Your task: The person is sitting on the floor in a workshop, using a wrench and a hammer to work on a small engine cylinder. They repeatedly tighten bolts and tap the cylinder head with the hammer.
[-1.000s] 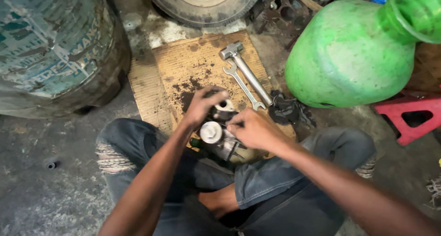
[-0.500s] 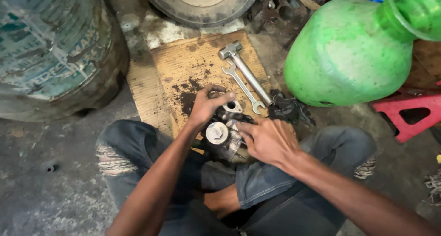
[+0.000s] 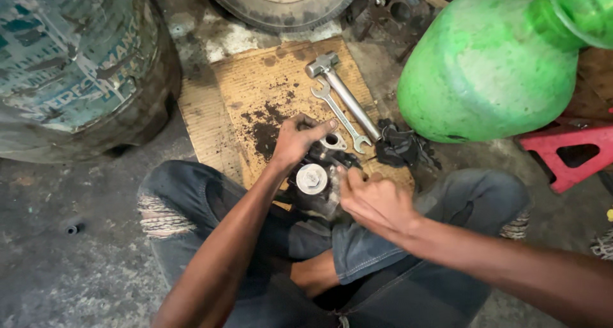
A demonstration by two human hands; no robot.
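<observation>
I sit cross-legged on the floor with a greasy metal engine part (image 3: 314, 182) between my knees; it has a round silver cap on top. My left hand (image 3: 295, 139) grips its far upper side, thumb stretched towards a small flange with a hole. My right hand (image 3: 375, 200) is curled against the part's right side, fingers bent on it; whether it pinches a small piece is hidden. A steel hammer (image 3: 341, 91) and an open-ended spanner (image 3: 338, 116) lie on the stained cardboard (image 3: 255, 85) just beyond the part.
A big green plastic container (image 3: 488, 66) lies at the right, a red stand (image 3: 575, 152) beside it. A weathered drum (image 3: 76, 66) stands at the left, a tyre (image 3: 281, 2) at the top. A black rag (image 3: 399, 146) lies near the hammer's handle.
My left hand has shifted a little up the part's far side. My right hand has slid lower and to the right along the part. The view has tilted slightly.
</observation>
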